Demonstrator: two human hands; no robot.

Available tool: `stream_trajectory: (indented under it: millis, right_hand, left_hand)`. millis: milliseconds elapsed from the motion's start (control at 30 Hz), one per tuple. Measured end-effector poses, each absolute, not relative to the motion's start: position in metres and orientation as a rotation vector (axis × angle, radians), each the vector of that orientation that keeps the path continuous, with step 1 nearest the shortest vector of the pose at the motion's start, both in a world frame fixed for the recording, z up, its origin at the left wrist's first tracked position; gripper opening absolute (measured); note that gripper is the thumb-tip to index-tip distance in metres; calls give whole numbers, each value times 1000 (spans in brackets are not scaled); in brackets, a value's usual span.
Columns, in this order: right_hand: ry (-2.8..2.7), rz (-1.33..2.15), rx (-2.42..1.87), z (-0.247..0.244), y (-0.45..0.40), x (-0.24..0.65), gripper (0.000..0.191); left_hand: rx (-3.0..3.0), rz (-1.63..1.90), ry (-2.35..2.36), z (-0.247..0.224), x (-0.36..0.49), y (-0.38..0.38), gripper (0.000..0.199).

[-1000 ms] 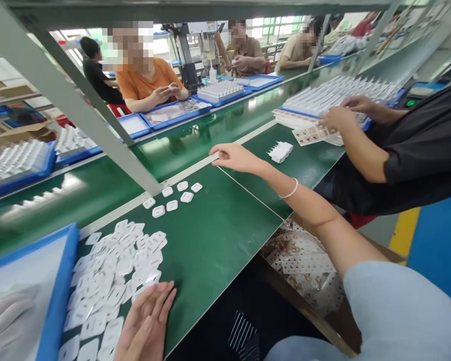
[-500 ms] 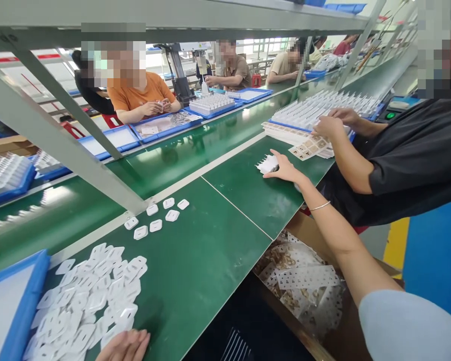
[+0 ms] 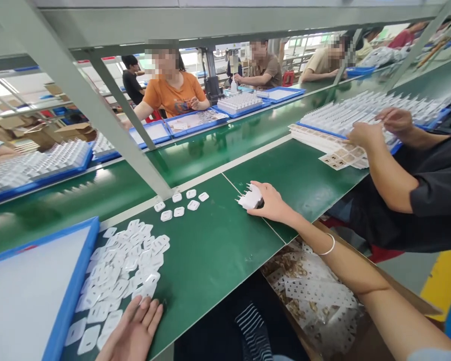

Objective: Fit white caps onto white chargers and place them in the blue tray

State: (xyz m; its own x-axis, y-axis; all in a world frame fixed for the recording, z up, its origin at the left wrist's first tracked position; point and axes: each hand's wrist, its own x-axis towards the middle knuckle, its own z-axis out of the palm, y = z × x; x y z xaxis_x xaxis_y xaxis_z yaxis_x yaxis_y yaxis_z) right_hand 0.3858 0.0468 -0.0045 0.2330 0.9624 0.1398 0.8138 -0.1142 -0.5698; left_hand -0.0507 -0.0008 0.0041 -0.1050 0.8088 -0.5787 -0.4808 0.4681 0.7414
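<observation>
My right hand (image 3: pixel 272 203) is wrapped round a small cluster of white spiked parts (image 3: pixel 250 197), held just over the green work surface (image 3: pixel 210 250) near its white dividing line. At the lower left, my left hand (image 3: pixel 137 328) rests palm up with its fingers apart, holding nothing, beside a heap of flat white pieces (image 3: pixel 124 265). Its fingertips are at the edge of the heap. Several similar white pieces (image 3: pixel 179 211) lie spread out separately beyond the heap, near the metal post.
A blue-rimmed tray (image 3: pixel 75 286) is at the left. A co-worker's hands (image 3: pixel 376 131) are over a tray of white spiked parts (image 3: pixel 334 118) at the right, near brown-marked sheets (image 3: pixel 342 156). A slanting metal post (image 3: pixel 97 110) crosses the left. Below the edge is a box of scraps (image 3: pixel 319 291).
My right hand has brought the white spiked parts left and nearer to me. My left hand has turned palm up and spread its fingers. The view has shifted left.
</observation>
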Motion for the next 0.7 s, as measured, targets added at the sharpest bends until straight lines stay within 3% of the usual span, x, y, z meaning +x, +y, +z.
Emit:
stream_trajectory:
  millis: [233,433,700]
  right_hand:
    - [-1658,511,-1887,2,40,374,101]
    - [-1638,616,-1788,3,13,399,70]
    - [-1467,383,-1740,-6,11,387,41]
  left_hand:
    - [226,1251,1185,12,-38,-1,21]
    - [311,1192,1168,16,-35,-1,23]
    - [259,1256,1130,21,-30,-1,16]
